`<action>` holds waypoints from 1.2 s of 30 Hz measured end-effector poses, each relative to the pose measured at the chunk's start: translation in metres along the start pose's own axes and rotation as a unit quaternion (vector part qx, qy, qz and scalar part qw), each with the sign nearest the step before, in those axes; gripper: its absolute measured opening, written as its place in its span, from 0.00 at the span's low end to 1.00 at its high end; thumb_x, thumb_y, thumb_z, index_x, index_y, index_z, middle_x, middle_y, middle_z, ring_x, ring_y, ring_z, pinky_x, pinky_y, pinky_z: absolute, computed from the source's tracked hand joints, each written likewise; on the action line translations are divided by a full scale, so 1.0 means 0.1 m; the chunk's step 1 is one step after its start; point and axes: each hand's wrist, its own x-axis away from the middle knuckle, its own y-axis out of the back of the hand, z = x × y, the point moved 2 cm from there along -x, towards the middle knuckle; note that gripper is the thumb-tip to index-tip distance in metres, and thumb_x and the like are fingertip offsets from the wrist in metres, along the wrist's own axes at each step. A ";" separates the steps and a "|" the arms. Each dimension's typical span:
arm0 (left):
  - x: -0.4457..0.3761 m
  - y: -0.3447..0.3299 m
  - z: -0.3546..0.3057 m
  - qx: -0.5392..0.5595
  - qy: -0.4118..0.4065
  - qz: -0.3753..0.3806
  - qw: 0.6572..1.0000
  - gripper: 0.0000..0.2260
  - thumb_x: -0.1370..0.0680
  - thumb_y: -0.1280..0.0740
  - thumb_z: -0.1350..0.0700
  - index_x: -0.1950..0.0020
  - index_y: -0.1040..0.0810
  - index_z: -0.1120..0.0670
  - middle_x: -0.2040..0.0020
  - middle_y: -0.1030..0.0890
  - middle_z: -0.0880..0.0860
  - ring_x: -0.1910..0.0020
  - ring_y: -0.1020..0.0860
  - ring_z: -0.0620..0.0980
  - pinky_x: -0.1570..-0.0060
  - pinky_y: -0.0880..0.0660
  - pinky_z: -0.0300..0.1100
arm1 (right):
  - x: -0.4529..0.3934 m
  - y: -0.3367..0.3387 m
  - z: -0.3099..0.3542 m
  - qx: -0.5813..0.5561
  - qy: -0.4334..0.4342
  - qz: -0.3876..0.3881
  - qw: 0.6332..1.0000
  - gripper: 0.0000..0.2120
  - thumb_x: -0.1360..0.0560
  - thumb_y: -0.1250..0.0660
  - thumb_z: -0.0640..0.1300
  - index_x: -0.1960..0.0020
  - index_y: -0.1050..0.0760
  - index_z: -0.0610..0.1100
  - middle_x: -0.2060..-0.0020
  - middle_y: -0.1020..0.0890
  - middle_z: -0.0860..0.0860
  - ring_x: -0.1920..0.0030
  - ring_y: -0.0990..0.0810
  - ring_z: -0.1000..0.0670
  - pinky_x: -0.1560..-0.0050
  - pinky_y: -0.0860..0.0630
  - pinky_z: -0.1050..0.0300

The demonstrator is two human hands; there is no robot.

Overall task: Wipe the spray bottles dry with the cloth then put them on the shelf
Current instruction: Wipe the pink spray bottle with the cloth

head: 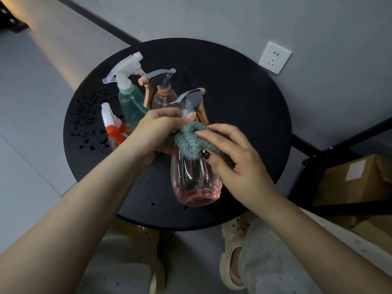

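Observation:
A pink transparent spray bottle [194, 181] with a grey and orange trigger head is held above the round black table [244, 102]. My left hand [157, 130] grips its neck just under the head. My right hand [231, 158] holds a teal-grey cloth [188, 141] wrapped against the bottle's shoulder. Three more bottles stand on the table's left half: a green one with a white head [131, 102], a second pink one [163, 98] and a clear one with a red and white head [113, 128], partly hidden by my left arm.
Water drops [89, 124] lie on the table's left side and near its front edge. A black metal shelf frame [339, 149] stands at the right with a cardboard box [356, 179] on its low level. A wall socket [275, 57] is behind the table.

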 end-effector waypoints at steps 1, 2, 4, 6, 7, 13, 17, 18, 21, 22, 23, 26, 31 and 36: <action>0.01 0.00 -0.01 0.004 -0.001 -0.001 1.000 0.08 0.24 0.33 0.54 0.63 0.22 0.52 0.66 0.21 0.49 0.67 0.22 0.45 0.72 0.26 0.36 | 0.01 -0.01 0.01 0.016 0.009 0.007 1.000 0.19 0.24 0.40 0.47 0.34 0.27 0.50 0.38 0.29 0.52 0.36 0.30 0.49 0.35 0.30 0.51; 0.01 0.00 -0.02 0.008 -0.004 -0.003 1.000 0.08 0.24 0.33 0.53 0.63 0.22 0.52 0.68 0.21 0.48 0.69 0.22 0.43 0.73 0.27 0.34 | 0.02 -0.01 0.03 0.044 0.028 0.012 0.999 0.19 0.24 0.39 0.47 0.34 0.27 0.49 0.37 0.29 0.51 0.36 0.30 0.48 0.36 0.30 0.52; 0.02 0.01 -0.03 0.012 -0.009 -0.016 1.000 0.09 0.24 0.33 0.52 0.63 0.23 0.54 0.71 0.22 0.46 0.72 0.24 0.42 0.74 0.31 0.32 | 0.04 -0.01 0.07 0.109 0.082 0.020 0.990 0.18 0.24 0.38 0.47 0.35 0.26 0.49 0.37 0.28 0.50 0.37 0.31 0.47 0.39 0.29 0.52; 0.00 0.03 -0.03 0.020 -0.009 -0.034 0.999 0.08 0.24 0.33 0.52 0.57 0.21 0.56 0.68 0.21 0.48 0.69 0.25 0.45 0.71 0.31 0.34 | 0.07 -0.01 0.11 0.165 0.153 0.043 0.973 0.16 0.24 0.36 0.46 0.37 0.24 0.48 0.38 0.27 0.49 0.38 0.31 0.45 0.42 0.29 0.48; 0.00 0.04 -0.03 0.026 -0.006 -0.041 0.999 0.09 0.24 0.33 0.52 0.53 0.20 0.57 0.66 0.21 0.50 0.68 0.25 0.46 0.70 0.30 0.35 | 0.08 -0.02 0.14 0.192 0.193 0.059 0.960 0.15 0.24 0.36 0.46 0.38 0.23 0.48 0.38 0.26 0.48 0.39 0.31 0.44 0.42 0.29 0.47; 0.00 0.06 -0.04 0.027 -0.010 -0.041 0.999 0.06 0.24 0.34 0.53 0.59 0.23 0.54 0.71 0.21 0.46 0.74 0.24 0.41 0.76 0.30 0.31 | 0.16 -0.08 0.18 0.269 0.306 0.112 0.906 0.11 0.24 0.34 0.45 0.43 0.21 0.49 0.41 0.22 0.49 0.40 0.29 0.44 0.44 0.32 0.46; 0.02 0.02 -0.04 0.017 -0.016 -0.025 0.999 0.10 0.25 0.33 0.53 0.65 0.26 0.53 0.73 0.23 0.46 0.74 0.25 0.42 0.76 0.31 0.29 | 0.07 -0.02 0.12 0.202 0.196 0.048 0.958 0.14 0.24 0.36 0.45 0.39 0.22 0.48 0.40 0.24 0.48 0.40 0.31 0.45 0.42 0.31 0.50; 0.02 0.00 -0.04 0.015 -0.017 -0.019 1.000 0.10 0.25 0.34 0.53 0.66 0.26 0.53 0.73 0.23 0.45 0.74 0.25 0.41 0.76 0.31 0.29 | 0.04 0.00 0.09 0.159 0.147 0.026 0.976 0.15 0.24 0.37 0.45 0.38 0.23 0.47 0.39 0.25 0.49 0.39 0.31 0.46 0.40 0.31 0.53; 0.04 -0.04 -0.04 0.019 -0.014 -0.001 1.000 0.09 0.24 0.35 0.54 0.65 0.25 0.54 0.68 0.22 0.49 0.69 0.23 0.45 0.71 0.26 0.35 | -0.01 0.02 0.00 0.002 0.017 -0.015 1.000 0.17 0.24 0.38 0.45 0.36 0.25 0.49 0.39 0.28 0.51 0.38 0.29 0.53 0.37 0.31 0.62; 0.04 -0.03 -0.04 0.018 -0.014 0.001 1.000 0.09 0.24 0.35 0.55 0.64 0.25 0.54 0.66 0.21 0.51 0.67 0.22 0.46 0.71 0.25 0.36 | -0.02 0.01 -0.02 -0.023 -0.001 -0.017 1.000 0.18 0.24 0.39 0.45 0.36 0.26 0.49 0.40 0.28 0.52 0.38 0.29 0.55 0.37 0.31 0.63; 0.05 -0.03 -0.04 0.019 -0.014 0.002 1.000 0.08 0.24 0.35 0.55 0.63 0.24 0.54 0.65 0.21 0.51 0.67 0.22 0.47 0.71 0.25 0.36 | -0.01 0.00 -0.01 -0.023 -0.004 -0.014 1.000 0.18 0.24 0.39 0.45 0.35 0.26 0.49 0.40 0.28 0.52 0.38 0.29 0.54 0.37 0.31 0.62; 0.04 0.00 -0.04 0.018 -0.014 -0.004 1.000 0.08 0.25 0.34 0.54 0.64 0.23 0.52 0.69 0.21 0.47 0.70 0.22 0.42 0.74 0.28 0.32 | 0.02 0.00 0.05 0.066 0.055 0.002 0.996 0.17 0.24 0.38 0.44 0.35 0.25 0.48 0.39 0.27 0.50 0.39 0.29 0.47 0.38 0.30 0.57; 0.00 0.06 -0.04 0.034 -0.017 -0.039 0.999 0.07 0.24 0.34 0.55 0.62 0.24 0.54 0.76 0.24 0.45 0.77 0.26 0.41 0.78 0.33 0.28 | 0.13 -0.06 0.16 0.235 0.250 0.075 0.936 0.13 0.24 0.35 0.45 0.40 0.22 0.49 0.40 0.24 0.49 0.41 0.31 0.44 0.45 0.30 0.48; 0.01 0.05 -0.04 0.030 -0.020 -0.040 0.999 0.08 0.24 0.34 0.53 0.62 0.25 0.54 0.74 0.23 0.46 0.74 0.25 0.43 0.76 0.31 0.32 | 0.16 -0.07 0.15 0.267 0.280 0.091 0.918 0.13 0.25 0.33 0.43 0.41 0.22 0.49 0.40 0.24 0.50 0.42 0.30 0.45 0.45 0.32 0.48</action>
